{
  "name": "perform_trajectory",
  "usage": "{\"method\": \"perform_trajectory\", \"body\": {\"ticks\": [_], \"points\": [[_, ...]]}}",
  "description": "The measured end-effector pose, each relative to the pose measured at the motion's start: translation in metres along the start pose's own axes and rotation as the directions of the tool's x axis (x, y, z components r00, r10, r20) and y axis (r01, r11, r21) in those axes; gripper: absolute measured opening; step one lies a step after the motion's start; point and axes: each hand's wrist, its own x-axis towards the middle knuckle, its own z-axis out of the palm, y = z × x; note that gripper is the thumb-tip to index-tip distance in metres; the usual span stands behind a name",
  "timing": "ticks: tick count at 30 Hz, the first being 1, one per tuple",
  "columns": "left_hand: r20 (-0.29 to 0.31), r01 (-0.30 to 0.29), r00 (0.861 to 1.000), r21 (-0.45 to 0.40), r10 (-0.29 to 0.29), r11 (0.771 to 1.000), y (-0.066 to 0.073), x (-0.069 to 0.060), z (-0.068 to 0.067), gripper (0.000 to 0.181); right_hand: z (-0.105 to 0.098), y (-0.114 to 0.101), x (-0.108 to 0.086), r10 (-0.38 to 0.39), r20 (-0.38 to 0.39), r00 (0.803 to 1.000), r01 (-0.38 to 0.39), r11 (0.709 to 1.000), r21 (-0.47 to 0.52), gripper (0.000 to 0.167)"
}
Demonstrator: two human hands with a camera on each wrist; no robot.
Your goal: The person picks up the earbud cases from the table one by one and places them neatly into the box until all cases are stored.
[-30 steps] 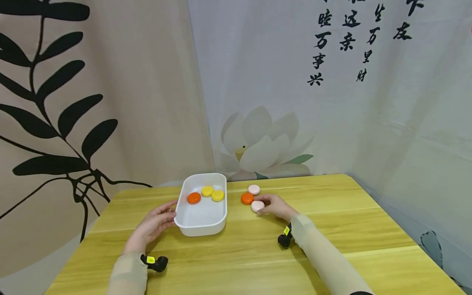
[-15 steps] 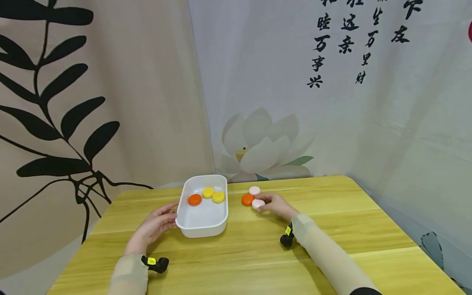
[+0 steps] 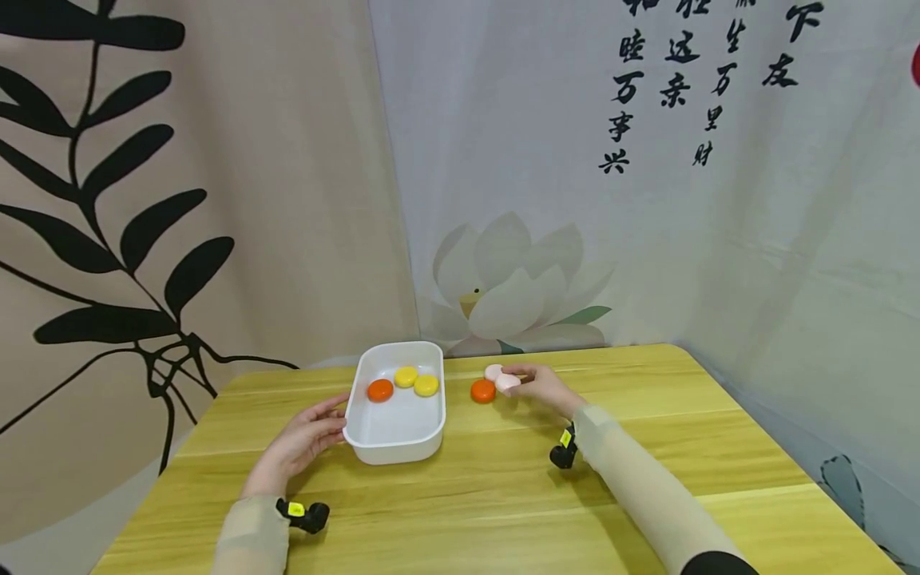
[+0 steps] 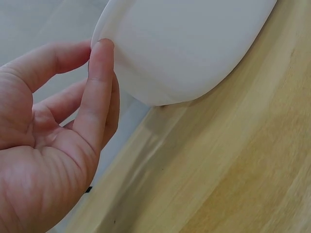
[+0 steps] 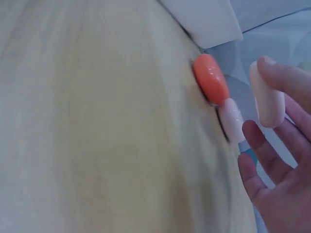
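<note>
The right hand (image 3: 545, 388) pinches the pale pink disc (image 3: 507, 384) between thumb and fingers; the right wrist view shows it tipped up on edge and apparently clear of the table (image 3: 460, 519). The step looks like a lift, and it is best done by keeping the pinch firm on the smooth, rounded edge, which could slip, and by raising the piece well above its neighbours so that it doesn't drag them. Those sit just beside it: the second pale disc (image 3: 492, 372) and the orange disc (image 3: 483, 390), close together on the wood. The left hand (image 3: 305, 435) grasps nothing that shows; its extended fingers touch the side of the white tray (image 3: 397, 455), a light contact that should be enough to steady it without tilting it. The tray stands upright, left of the loose discs, and holds three pieces towards its far end: the reddish-orange disc (image 3: 380, 390) on the left and the two yellow discs (image 3: 426, 386) to its right, touching or nearly so.
</note>
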Motion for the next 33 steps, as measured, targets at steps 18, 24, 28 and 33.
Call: {"method": "perform_trajectory", "body": {"ticks": [18,24,28,33], "points": [[-0.033,0.026,0.999,0.002,-0.026,1.0,0.002,0.0,0.001,0.061,-0.016,-0.04,0.008,-0.107,0.008,0.994,0.107,0.993,-0.054,0.048],[-0.036,0.028,0.999,-0.006,-0.028,1.0,0.003,0.001,0.001,0.062,-0.025,-0.058,0.012,-0.121,0.002,0.993,0.121,0.99,-0.071,0.047],[-0.038,0.039,0.998,-0.021,-0.039,0.999,0.005,0.0,0.001,0.062,-0.029,-0.064,0.014,-0.11,0.016,0.994,0.111,0.992,-0.062,0.049],[-0.032,0.05,0.998,-0.06,-0.052,0.997,0.007,-0.001,0.002,0.063,-0.031,-0.07,0.014,-0.106,0.026,0.994,0.107,0.992,-0.064,0.052]]}}
